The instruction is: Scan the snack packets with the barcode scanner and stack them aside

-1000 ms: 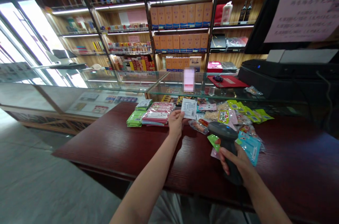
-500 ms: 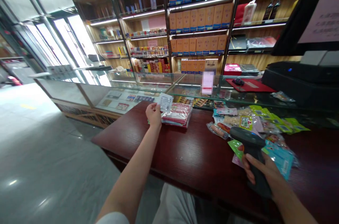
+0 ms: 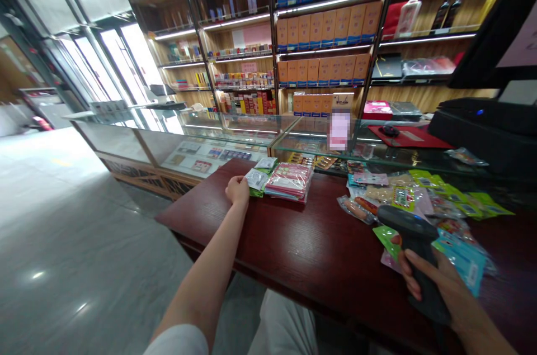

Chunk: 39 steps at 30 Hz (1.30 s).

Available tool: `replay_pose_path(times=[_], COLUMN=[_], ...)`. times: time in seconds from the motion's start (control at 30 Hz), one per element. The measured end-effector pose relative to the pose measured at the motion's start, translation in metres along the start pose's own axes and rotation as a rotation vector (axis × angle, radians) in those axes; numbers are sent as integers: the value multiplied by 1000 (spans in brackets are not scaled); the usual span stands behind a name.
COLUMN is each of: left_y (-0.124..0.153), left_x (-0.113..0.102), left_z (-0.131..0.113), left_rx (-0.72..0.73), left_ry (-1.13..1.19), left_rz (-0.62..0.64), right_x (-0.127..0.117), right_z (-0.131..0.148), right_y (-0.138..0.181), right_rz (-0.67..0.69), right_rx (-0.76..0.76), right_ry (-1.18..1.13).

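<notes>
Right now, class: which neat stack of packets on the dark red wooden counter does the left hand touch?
The left hand touches the small green, white-topped stack of packets; the larger pink-red stack beside it lies untouched.

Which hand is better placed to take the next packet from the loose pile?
Likely the left: the left hand pinches only a small white packet over the green packet stack, while the right hand is nearer the loose pile but wrapped round the black handheld scanner.

Bare counter (image 3: 302, 243) lying open between the stacks (image 3: 289, 181) and the snack pile (image 3: 419, 194), glass case (image 3: 251, 132) walling off the far edge, left hand (image 3: 237, 190) gripping a packet (image 3: 255, 178) beside the stacks, right hand (image 3: 438, 283) gripping the scanner (image 3: 409, 223), crowding the pile's near side
</notes>
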State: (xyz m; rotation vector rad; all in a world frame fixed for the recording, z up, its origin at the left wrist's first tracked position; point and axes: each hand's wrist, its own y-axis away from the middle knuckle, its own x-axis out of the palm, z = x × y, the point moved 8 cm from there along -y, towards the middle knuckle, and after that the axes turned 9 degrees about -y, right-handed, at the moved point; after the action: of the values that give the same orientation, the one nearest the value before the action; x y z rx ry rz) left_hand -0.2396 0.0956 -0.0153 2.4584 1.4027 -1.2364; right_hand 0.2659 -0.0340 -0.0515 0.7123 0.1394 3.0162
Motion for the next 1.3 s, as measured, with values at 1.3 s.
replay_pose_path(times=[1.3], left_y=[204], left_x=[61], left_z=[-242], left_rx=[1226], left_ry=[20], left_rz=[243], right_x=[-3], right_z=[11], right_y=[-12], right_rz=[-38], right_rx=[-100], right_ry=[-77])
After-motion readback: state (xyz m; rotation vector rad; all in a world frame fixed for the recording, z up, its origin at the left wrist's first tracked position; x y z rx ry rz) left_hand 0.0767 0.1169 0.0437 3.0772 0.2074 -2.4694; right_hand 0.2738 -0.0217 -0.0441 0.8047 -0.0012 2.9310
